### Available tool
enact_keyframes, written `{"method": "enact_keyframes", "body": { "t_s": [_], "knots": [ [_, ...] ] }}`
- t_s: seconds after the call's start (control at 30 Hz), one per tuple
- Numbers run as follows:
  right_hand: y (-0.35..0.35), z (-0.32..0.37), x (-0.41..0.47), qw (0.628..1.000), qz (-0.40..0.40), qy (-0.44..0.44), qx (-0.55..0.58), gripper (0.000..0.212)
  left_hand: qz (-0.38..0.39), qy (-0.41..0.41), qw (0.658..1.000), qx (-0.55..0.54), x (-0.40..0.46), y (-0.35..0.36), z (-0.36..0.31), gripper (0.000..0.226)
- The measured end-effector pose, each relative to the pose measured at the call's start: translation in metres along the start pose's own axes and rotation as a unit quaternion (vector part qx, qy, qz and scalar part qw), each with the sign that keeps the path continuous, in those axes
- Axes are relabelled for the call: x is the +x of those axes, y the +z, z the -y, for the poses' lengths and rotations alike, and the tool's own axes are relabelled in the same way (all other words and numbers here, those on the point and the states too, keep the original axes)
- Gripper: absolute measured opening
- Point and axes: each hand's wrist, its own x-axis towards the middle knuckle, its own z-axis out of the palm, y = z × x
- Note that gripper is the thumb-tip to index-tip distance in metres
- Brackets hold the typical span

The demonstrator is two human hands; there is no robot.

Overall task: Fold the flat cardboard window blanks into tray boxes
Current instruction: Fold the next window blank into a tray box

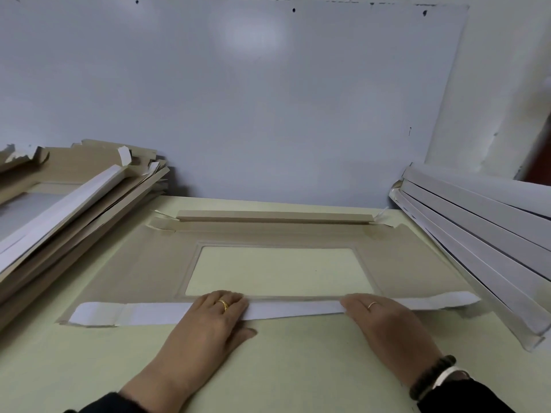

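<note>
A flat brown cardboard window blank (143, 263) lies on the pale green table (298, 368), its clear rectangular window (278, 271) in the middle. Its far flap (274, 217) is folded up into a low wall. Its near flap (155, 314), white side up, is folded over onto the blank. My left hand (208, 323) presses on this flap left of centre, fingers bent at the fold. On the same flap, to the right, rests my right hand (384, 326), fingers curled over its edge.
A stack of flat brown blanks (74, 204) leans at the left. At the right stands a row of white folded pieces (477, 234). A grey wall panel (238, 99) rises right behind the table.
</note>
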Motion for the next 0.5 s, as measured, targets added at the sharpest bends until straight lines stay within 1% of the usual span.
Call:
{"method": "enact_keyframes", "body": {
  "t_s": [0.03, 0.07, 0.1, 0.17, 0.2, 0.27, 0.33, 0.37, 0.43, 0.5],
  "knots": [
    [0.0, 0.001, 0.001, 1.0, -0.021, -0.006, -0.008, 0.033, -0.014, 0.004, 1.0, 0.011, 0.001, 0.0, -0.003, 0.045],
    [0.0, 0.003, 0.001, 0.999, -0.047, -0.018, -0.009, 0.02, -0.029, 0.008, 0.999, 0.023, 0.003, 0.0, -0.007, 0.041],
    [0.0, 0.006, 0.001, 0.997, -0.069, -0.027, -0.007, 0.013, -0.042, 0.01, 0.998, 0.036, 0.005, -0.001, -0.012, 0.038],
    [0.003, 0.014, 0.004, 0.993, -0.107, -0.04, 0.001, 0.036, -0.047, 0.011, 0.997, 0.053, 0.008, -0.004, -0.024, 0.036],
    [0.002, 0.018, 0.005, 0.992, -0.116, -0.04, -0.001, 0.04, -0.038, 0.014, 0.998, 0.057, 0.01, -0.005, -0.03, 0.034],
    [0.0, 0.025, 0.006, 0.991, -0.124, -0.04, -0.001, 0.031, -0.011, 0.02, 0.998, 0.059, 0.013, -0.008, -0.039, 0.031],
    [-0.004, 0.029, 0.005, 0.988, -0.141, -0.055, -0.007, 0.02, 0.015, 0.011, 0.998, 0.059, 0.017, -0.009, -0.044, 0.039],
    [-0.006, 0.03, 0.005, 0.985, -0.155, -0.072, -0.007, 0.018, 0.022, 0.002, 0.998, 0.061, 0.018, -0.008, -0.044, 0.042],
    [-0.011, 0.035, 0.006, 0.98, -0.166, -0.108, 0.018, 0.029, 0.031, -0.014, 0.997, 0.064, 0.018, -0.009, -0.044, 0.042],
    [-0.014, 0.04, 0.007, 0.979, -0.154, -0.132, 0.035, 0.042, 0.028, -0.016, 0.998, 0.059, 0.018, -0.008, -0.04, 0.041]
  ]
}}
